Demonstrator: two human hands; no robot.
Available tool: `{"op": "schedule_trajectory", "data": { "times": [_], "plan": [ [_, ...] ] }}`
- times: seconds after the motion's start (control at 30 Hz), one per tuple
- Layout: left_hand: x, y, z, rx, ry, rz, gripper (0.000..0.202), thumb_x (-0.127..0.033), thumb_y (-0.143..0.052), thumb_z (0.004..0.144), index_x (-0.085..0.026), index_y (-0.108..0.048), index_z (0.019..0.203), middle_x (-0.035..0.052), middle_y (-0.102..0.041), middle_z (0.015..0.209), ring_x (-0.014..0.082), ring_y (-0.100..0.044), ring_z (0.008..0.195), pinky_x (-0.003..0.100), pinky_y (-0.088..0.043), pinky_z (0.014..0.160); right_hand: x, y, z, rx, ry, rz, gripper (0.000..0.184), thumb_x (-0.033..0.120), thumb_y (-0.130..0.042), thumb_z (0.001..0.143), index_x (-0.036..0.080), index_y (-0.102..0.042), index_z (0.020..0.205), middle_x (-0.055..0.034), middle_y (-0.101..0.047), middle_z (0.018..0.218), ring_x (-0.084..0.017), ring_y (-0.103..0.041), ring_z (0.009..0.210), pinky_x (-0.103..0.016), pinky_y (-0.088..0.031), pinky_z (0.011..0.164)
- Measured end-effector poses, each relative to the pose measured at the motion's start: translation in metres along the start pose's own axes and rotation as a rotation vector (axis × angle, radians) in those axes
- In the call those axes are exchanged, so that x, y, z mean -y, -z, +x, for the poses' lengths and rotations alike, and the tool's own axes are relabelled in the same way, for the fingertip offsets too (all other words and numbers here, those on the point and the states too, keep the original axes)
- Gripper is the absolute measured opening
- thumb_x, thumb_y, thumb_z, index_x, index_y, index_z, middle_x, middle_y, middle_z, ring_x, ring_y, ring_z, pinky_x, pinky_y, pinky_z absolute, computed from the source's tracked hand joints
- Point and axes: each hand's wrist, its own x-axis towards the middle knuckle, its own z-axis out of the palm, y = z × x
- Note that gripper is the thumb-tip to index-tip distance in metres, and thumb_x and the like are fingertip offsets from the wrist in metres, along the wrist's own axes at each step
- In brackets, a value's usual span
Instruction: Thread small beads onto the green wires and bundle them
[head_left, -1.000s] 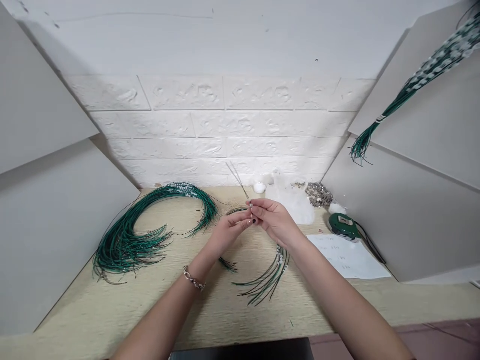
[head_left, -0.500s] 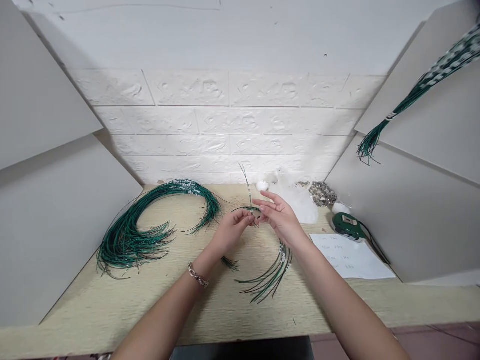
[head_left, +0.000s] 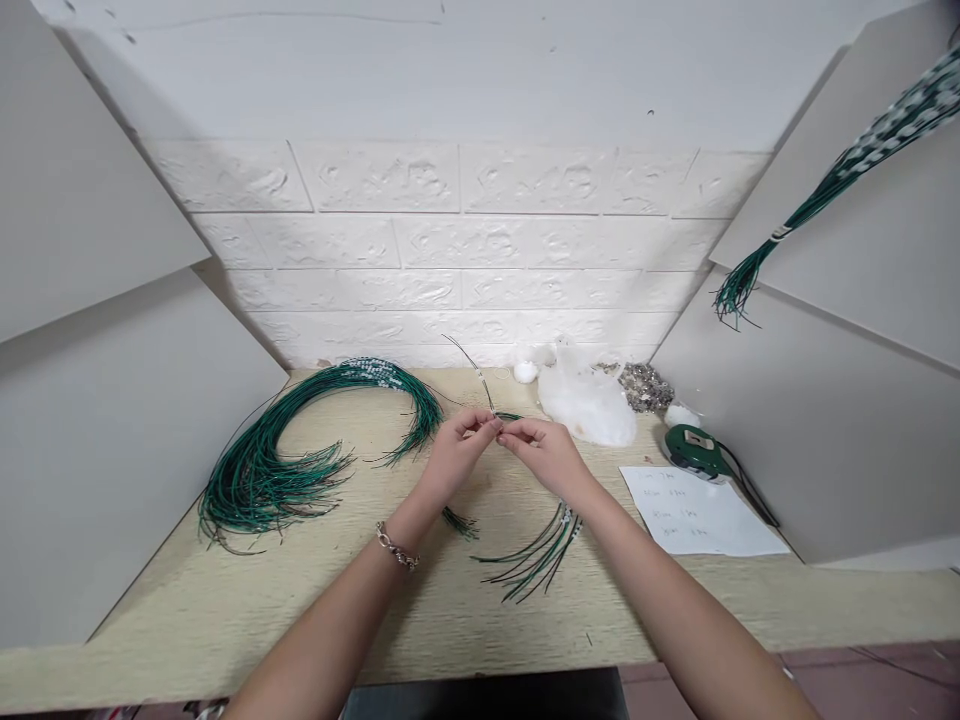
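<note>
My left hand [head_left: 459,455] and my right hand [head_left: 546,455] meet fingertip to fingertip above the middle of the table. A few thin dark wires [head_left: 481,374] with small white markings rise from the pinch and bend to the left. The left thumb and finger grip these wires; the right fingertips are pressed together at the same spot, around their lower ends. Below and behind the hands lies a small curved bundle of green and dark wires [head_left: 534,556] with white tags, partly hidden by my hands and right forearm.
A large curved bundle of green wires [head_left: 244,485] lies left. At the back right are a white translucent sheet [head_left: 589,405] and a heap of small metal pieces [head_left: 645,388]. A green tape measure [head_left: 694,450] stands by a handwritten paper [head_left: 701,512]. Another tied bundle [head_left: 817,198] hangs upper right.
My right hand's spread fingers have closed in and come down against the left fingertips. The wires' upper ends have swung from nearly upright to leaning left.
</note>
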Motion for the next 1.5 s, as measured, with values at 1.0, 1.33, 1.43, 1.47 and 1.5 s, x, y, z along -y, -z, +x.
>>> {"op": "schedule_trajectory", "data": {
  "times": [1.0,1.33,1.43,1.47,1.5],
  "plan": [
    [-0.007,0.002,-0.001,0.078,0.148,-0.192,0.022,-0.035,-0.066,0.064,-0.014,-0.068,0.072,0.0040,-0.067,0.075,0.0159,-0.057,0.076,0.029,-0.043,0.076,-0.007,-0.009,-0.001,0.062,0.013,0.017,0.021,0.037,-0.053,0.074,0.017,-0.060,0.069,0.0022,-0.049,0.059,-0.010,-0.040,0.056,-0.024,-0.032,0.056],
    [-0.012,0.019,0.002,0.166,0.156,-0.266,0.029,-0.033,-0.068,0.064,-0.014,-0.069,0.086,0.0081,-0.067,0.092,0.0183,-0.059,0.085,0.032,-0.043,0.081,0.002,-0.009,-0.002,0.127,-0.044,0.139,0.025,0.040,-0.057,0.070,0.017,-0.059,0.063,0.0016,-0.046,0.058,-0.009,-0.036,0.054,-0.023,-0.028,0.050],
    [-0.014,0.020,0.002,0.196,0.149,-0.203,0.025,-0.033,-0.067,0.065,-0.014,-0.070,0.081,0.0077,-0.068,0.087,0.0184,-0.059,0.084,0.031,-0.043,0.081,0.001,-0.010,-0.004,0.109,-0.028,0.074,0.024,0.041,-0.056,0.071,0.017,-0.061,0.066,0.0010,-0.049,0.058,-0.010,-0.038,0.054,-0.023,-0.029,0.050],
    [-0.014,0.019,0.002,0.190,0.146,-0.188,0.026,-0.034,-0.067,0.065,-0.013,-0.070,0.080,0.0078,-0.068,0.085,0.0187,-0.059,0.083,0.031,-0.043,0.080,0.001,-0.011,-0.005,0.084,-0.022,0.027,0.024,0.041,-0.056,0.071,0.018,-0.062,0.068,0.0010,-0.050,0.058,-0.010,-0.038,0.053,-0.024,-0.030,0.050],
    [-0.014,0.017,0.001,0.172,0.142,-0.177,0.026,-0.035,-0.067,0.065,-0.013,-0.070,0.079,0.0078,-0.068,0.084,0.0188,-0.059,0.082,0.031,-0.043,0.078,0.001,-0.011,-0.006,0.044,-0.011,-0.028,0.024,0.042,-0.056,0.071,0.019,-0.062,0.070,0.0009,-0.052,0.059,-0.010,-0.039,0.052,-0.024,-0.031,0.051]
  ]
}}
